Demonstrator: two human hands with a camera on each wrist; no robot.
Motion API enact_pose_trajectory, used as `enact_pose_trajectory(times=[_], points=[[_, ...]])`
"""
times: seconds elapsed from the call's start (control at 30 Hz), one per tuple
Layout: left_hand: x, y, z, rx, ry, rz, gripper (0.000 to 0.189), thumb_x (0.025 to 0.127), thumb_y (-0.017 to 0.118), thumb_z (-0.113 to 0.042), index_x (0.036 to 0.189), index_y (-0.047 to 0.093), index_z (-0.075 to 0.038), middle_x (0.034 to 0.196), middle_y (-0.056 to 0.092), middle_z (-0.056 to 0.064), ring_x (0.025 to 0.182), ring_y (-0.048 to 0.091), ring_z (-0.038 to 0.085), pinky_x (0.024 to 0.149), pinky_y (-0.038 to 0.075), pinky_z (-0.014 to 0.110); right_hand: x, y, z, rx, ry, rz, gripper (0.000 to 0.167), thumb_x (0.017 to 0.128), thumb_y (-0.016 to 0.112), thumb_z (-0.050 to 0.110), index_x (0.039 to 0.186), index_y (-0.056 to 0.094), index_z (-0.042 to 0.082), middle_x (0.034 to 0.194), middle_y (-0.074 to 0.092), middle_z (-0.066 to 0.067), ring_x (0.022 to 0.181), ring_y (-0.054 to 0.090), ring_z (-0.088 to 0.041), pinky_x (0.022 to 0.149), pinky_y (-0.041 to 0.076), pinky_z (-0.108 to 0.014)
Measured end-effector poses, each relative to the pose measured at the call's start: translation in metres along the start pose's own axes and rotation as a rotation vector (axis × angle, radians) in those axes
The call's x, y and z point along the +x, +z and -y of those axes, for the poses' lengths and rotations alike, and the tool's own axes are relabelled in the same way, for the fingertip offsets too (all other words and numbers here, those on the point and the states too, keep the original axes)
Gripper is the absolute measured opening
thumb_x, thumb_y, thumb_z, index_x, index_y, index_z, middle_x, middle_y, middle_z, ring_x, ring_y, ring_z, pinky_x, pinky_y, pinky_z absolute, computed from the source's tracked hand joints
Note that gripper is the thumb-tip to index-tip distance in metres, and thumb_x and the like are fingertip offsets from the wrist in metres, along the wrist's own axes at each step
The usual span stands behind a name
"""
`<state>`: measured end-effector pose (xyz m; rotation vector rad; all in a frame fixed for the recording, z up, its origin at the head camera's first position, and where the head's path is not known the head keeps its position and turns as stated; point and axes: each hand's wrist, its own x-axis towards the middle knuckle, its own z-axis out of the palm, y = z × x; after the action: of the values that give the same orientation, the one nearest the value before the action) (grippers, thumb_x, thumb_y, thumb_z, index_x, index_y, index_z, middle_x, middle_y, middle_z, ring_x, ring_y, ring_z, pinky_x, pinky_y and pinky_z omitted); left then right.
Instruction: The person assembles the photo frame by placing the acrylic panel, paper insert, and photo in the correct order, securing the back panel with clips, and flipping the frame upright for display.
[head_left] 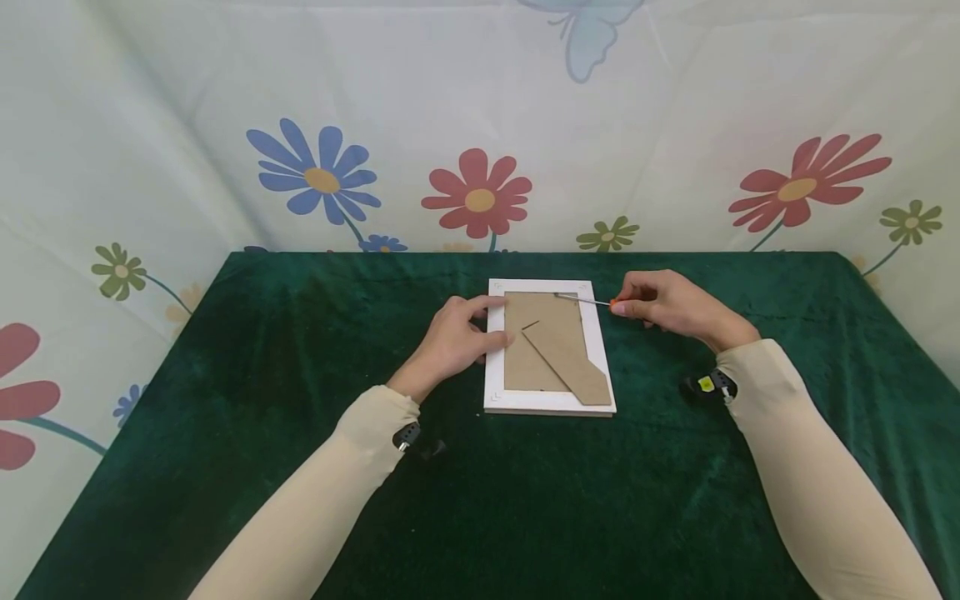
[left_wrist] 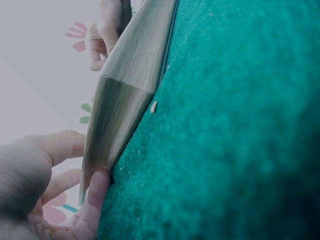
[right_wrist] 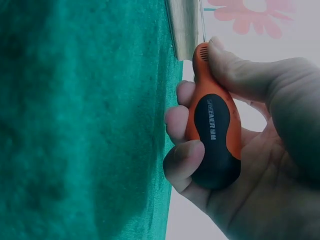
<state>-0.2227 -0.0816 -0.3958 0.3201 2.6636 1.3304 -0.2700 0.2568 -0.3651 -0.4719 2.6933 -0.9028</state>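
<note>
A white picture frame (head_left: 551, 400) lies face down, its brown backing board (head_left: 543, 312) and slanting stand leg (head_left: 566, 362) showing. My left hand (head_left: 453, 340) grips its left edge, with thumb and index finger reaching over onto the back. In the left wrist view, fingers touch the wooden side of the frame (left_wrist: 120, 110). My right hand (head_left: 671, 304) holds a screwdriver with an orange and black handle (right_wrist: 212, 125), fingers wrapped round it. The thin metal shaft (head_left: 585, 298) crosses the frame's right border, and its tip is at the upper part of the backing board.
A dark green cloth (head_left: 525, 500) covers the table. A small pale scrap (left_wrist: 153, 107) lies on it beside the frame. Behind the table hangs a white curtain (head_left: 675, 100) printed with flowers. Each wrist bears a small black camera mount.
</note>
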Motion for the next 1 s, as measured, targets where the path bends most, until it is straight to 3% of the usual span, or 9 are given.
enact_pose_trajectory(times=[1.0], points=[[0.0007,0.0001,-0.0006,0.002,0.017,0.002,0.063,0.097,0.079,-0.026,0.155,0.056,-0.015,0.127,0.049,0.014,0.081,0.068,0.022,0.07,0.061,0.029,-0.0003,0.0004,0.0072,-0.038,0.011,0.009,0.014,0.106,0.069,0.022,0.107,0.068,0.008,0.096,0.063,-0.011,0.084,0.059,-0.028,0.073,0.052,-0.038]])
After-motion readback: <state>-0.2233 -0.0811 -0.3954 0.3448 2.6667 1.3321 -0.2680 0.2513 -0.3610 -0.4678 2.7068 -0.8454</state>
